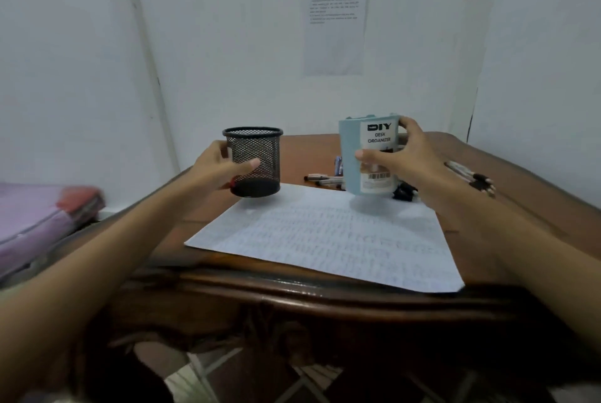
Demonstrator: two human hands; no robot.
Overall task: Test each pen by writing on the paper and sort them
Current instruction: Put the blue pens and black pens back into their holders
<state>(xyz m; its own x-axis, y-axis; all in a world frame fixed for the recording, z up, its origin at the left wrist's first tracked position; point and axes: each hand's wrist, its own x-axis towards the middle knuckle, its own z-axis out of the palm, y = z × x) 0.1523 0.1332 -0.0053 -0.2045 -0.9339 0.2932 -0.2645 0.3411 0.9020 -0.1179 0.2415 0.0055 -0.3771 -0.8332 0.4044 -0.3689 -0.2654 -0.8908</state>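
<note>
- Pens [323, 178] were seen lying on the dark wooden desk [292, 288], just beyond the lined paper [325, 240].
- A second bunch [471, 176] was seen near the desk's right edge.
- A black mesh cup [257, 149] was held aloft in the left grip [218, 165] and a pale blue organizer [351, 158] in the right grip [400, 155], both over the paper's far edge.
- White walls [227, 44] were set close behind.
</note>
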